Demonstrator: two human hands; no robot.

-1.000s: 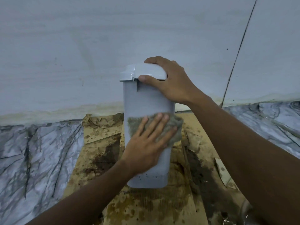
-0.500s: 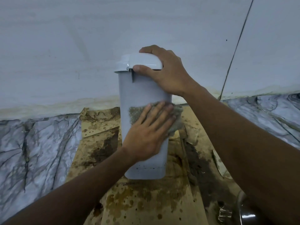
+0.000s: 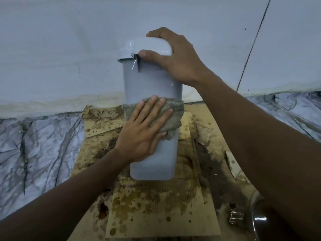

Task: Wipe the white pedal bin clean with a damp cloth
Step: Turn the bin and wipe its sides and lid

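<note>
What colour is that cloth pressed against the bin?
Dingy grey-brown, mottled: the cloth on the bin, clearest in the head view.

**A:** What does the room look like?

**B:** A pale bluish-white wall fills the far half. A thin dark seam slants down it on the right, and a yellowish stained band runs along its base.

**A:** And underfoot?

**B:** A white marble-patterned floor with dark grey veins shows at left and right. Flattened brown cardboard lies in the middle, spotted with brown stains and dark patches and torn at its far edge. The light is dim and even.
</note>
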